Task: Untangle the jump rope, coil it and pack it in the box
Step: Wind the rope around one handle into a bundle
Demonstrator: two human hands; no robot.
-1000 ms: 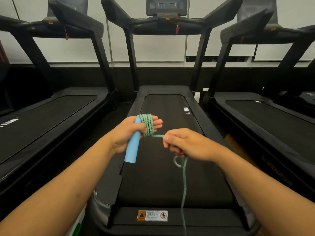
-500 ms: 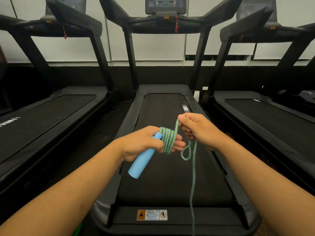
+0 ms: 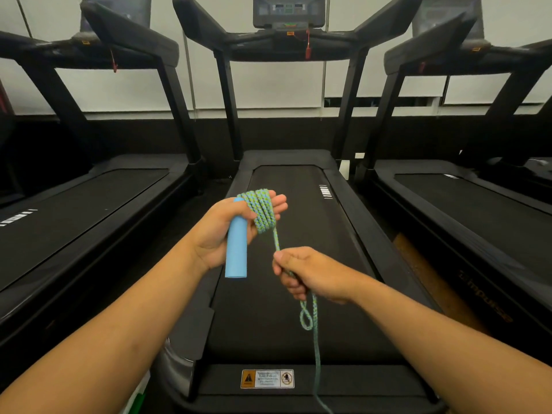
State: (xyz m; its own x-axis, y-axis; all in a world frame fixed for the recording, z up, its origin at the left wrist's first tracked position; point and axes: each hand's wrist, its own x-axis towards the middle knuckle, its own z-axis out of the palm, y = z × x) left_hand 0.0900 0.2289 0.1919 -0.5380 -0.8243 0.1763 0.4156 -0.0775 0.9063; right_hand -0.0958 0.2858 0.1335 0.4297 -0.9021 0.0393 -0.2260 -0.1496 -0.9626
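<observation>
The left hand (image 3: 221,231) is closed around a light blue jump rope handle (image 3: 236,249), which stands nearly upright with its free end pointing down toward the person. Several turns of green-and-blue braided jump rope (image 3: 262,211) are wound around the fingers of this hand, just above the handle, forming a tight coil. From the coil one strand runs down and toward the person to the right hand (image 3: 310,274), which is closed in a fist around it, thumb on top. Below that fist the rope makes a small twisted loop (image 3: 306,316) and then hangs straight down, passing out of the bottom of the view. Both hands are held in the air above the belt of the middle treadmill (image 3: 298,234), the right hand nearer the person than the handle. A yellow-and-white warning sticker (image 3: 267,378) sits on the treadmill's near end, below the handle. No box can be seen.
</observation>
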